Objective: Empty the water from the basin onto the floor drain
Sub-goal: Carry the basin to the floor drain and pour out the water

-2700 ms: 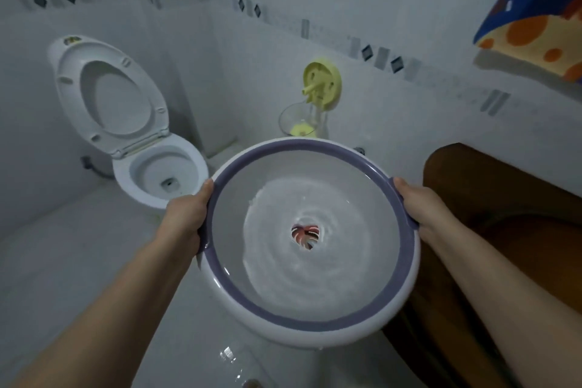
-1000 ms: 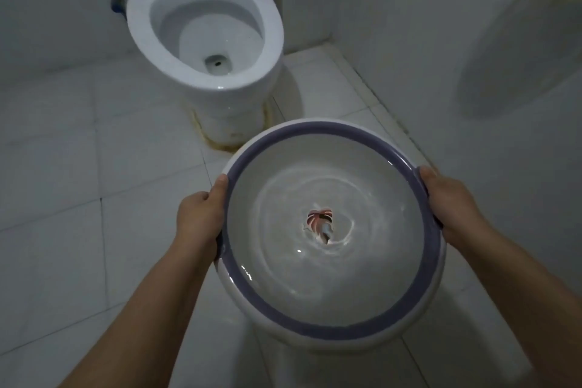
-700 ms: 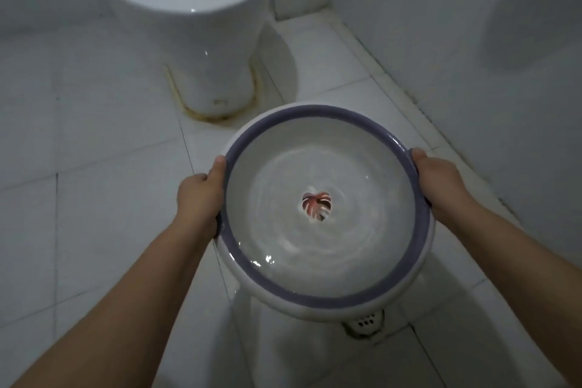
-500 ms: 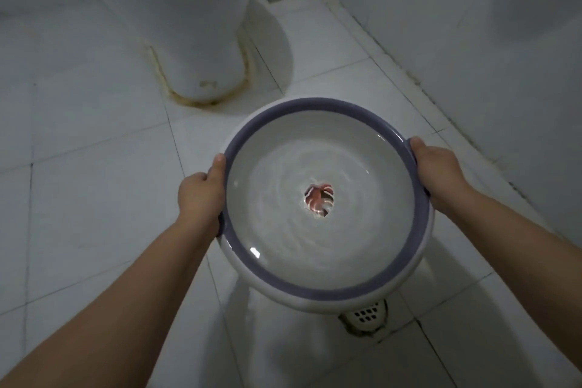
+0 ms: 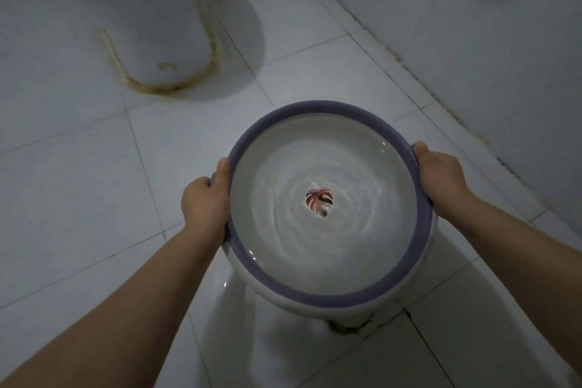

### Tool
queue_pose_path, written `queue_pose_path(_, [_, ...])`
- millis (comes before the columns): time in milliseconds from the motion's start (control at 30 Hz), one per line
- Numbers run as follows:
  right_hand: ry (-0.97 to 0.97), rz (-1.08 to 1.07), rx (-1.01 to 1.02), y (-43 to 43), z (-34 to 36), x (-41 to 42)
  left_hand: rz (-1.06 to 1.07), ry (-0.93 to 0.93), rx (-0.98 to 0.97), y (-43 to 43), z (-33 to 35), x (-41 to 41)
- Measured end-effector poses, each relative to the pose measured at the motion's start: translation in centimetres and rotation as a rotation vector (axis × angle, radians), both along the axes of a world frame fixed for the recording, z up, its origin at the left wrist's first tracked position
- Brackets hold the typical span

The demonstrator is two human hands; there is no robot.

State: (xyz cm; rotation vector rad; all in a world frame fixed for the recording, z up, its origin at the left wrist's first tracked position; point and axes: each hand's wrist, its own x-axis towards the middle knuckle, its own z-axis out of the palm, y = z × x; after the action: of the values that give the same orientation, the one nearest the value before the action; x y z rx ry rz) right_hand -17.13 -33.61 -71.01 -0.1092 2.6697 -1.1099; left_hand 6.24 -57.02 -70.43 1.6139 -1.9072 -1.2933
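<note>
I hold a round white basin with a purple rim (image 5: 277,116) over the tiled floor, roughly level. Rippling water fills it, and a red leaf print shows at its bottom. My left hand (image 5: 204,198) grips the left rim, thumb over the edge. My right hand (image 5: 439,176) grips the right rim. The floor drain (image 5: 348,327) lies directly under the basin's near edge; only a dark sliver of it shows, the rest is hidden by the basin.
The white toilet base (image 5: 163,25) with a yellowed seal stands at the upper left. A white tiled wall (image 5: 504,41) runs along the right side. White floor tiles (image 5: 78,183) spread to the left and in front.
The basin has come lower and nearer to me over the drain, which it now almost fully hides. My view has tilted further down, so only the toilet base remains in sight.
</note>
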Motion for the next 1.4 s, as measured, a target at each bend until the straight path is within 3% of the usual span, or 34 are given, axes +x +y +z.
queue_pose_path(1400, [0.026, -0.113, -0.092, 4.0, -1.5, -1.6, -0.068, 0.051, -0.032, 2.2, -3.0, -3.9])
